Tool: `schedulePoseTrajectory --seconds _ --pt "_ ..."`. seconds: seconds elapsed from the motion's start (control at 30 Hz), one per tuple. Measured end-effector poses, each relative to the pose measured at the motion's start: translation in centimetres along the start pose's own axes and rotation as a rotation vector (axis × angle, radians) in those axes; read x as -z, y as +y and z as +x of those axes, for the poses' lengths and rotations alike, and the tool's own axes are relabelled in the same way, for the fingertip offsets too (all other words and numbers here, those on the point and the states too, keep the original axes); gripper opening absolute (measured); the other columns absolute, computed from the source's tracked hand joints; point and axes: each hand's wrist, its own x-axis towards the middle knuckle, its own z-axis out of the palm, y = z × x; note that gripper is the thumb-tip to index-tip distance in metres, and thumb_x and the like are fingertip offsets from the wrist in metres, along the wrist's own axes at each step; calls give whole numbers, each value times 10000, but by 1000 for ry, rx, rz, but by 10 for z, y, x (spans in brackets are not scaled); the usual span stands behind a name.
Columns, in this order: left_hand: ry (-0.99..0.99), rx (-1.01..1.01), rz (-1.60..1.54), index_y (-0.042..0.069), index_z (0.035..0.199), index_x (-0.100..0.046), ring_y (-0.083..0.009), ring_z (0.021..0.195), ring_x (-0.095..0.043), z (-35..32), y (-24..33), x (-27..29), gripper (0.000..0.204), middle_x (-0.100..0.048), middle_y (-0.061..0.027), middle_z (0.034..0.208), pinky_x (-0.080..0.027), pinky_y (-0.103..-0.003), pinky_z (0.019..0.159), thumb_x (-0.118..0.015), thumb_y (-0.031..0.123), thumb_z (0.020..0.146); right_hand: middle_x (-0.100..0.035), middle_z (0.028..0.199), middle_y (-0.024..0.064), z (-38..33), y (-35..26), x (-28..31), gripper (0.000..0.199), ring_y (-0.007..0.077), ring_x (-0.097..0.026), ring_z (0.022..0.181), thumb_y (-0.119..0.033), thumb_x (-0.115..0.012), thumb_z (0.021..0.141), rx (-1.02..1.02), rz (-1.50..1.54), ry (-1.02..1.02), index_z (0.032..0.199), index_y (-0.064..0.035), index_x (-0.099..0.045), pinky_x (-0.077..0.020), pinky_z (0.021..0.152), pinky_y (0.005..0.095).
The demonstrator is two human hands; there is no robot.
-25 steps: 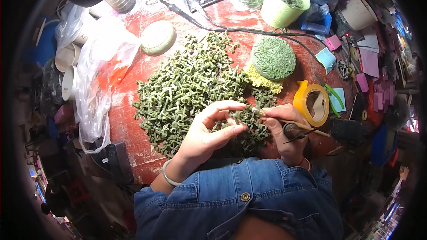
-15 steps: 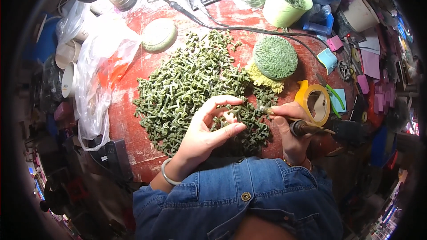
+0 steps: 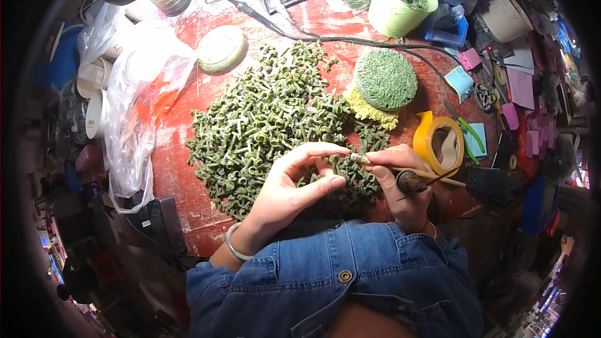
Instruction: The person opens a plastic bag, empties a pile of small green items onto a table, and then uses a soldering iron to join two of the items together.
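My left hand (image 3: 294, 178) hovers over a heap of small curled dark-green pieces (image 3: 263, 112), with thumb and index finger spread apart. Pieces show through the gap; whether any rest against the curled fingers is unclear. My right hand (image 3: 407, 181) is closed on a slim brush with a pale wooden handle (image 3: 451, 181). Its ferrule end (image 3: 360, 158) points left, close to my left index fingertip. A second tool with a dark rounded body (image 3: 410, 182) and a thin rod also lies in the right hand; its kind is not clear.
A green textured round pad (image 3: 386, 79) sits on a yellow sponge (image 3: 369, 112). Nearby are yellow tape (image 3: 438, 144), green-handled pliers (image 3: 468, 136) and a pale-green bucket (image 3: 402, 3) of pieces. Black cables (image 3: 350, 40) cross the red table. A plastic bag (image 3: 134, 131) hangs at left.
My right hand has shifted slightly left, bringing the brush's ferrule end nearer my left fingertips, and the dark tool has turned in it. The left hand has barely moved.
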Motion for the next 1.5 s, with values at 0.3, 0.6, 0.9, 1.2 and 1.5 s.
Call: schedulePoseTrajectory --seconds 0.3,0.6,0.9,1.2,1.5 --pt "7 -60 94 40 1280 -665 -48 850 -536 2 -5 1 397 -606 24 963 -477 -230 852 -753 31 893 -728 904 110 -1 1 0 167 194 -679 766 7 -760 861 -8 1 9 1025 -26 -749 -524 688 315" --pt "-1 40 -37 50 1339 -622 -18 724 -487 1 1 1 434 -590 32 893 -442 -176 707 -722 20 917 -728 1006 133 -10 6 4 174 177 -694 845 28 -695 927 -134 127 73 1099 21 -720 -554 764 296" --pt "55 133 -315 59 1422 -552 8 621 -457 0 11 8 543 -673 -4 903 -305 -155 532 -715 36 904 -668 1001 88 0 12 20 295 154 -656 801 -78 -797 875 -3 -270 97 1123 -5 -655 -542 713 269" --pt "59 90 -324 72 1360 -568 -35 702 -553 0 6 9 451 -626 -22 921 -339 -166 541 -692 35 928 -641 913 92 2 2 43 266 262 -662 789 -148 -839 812 25 -1036 66 1023 -40 -717 -525 676 347" --pt "-7 -31 -478 88 990 -571 -81 607 -554 1 -7 16 100 -584 -20 746 -317 -188 472 -669 77 971 -706 888 135 17 13 2 262 252 -695 756 31 -781 827 61 -530 83 1047 -27 -653 -525 671 332"
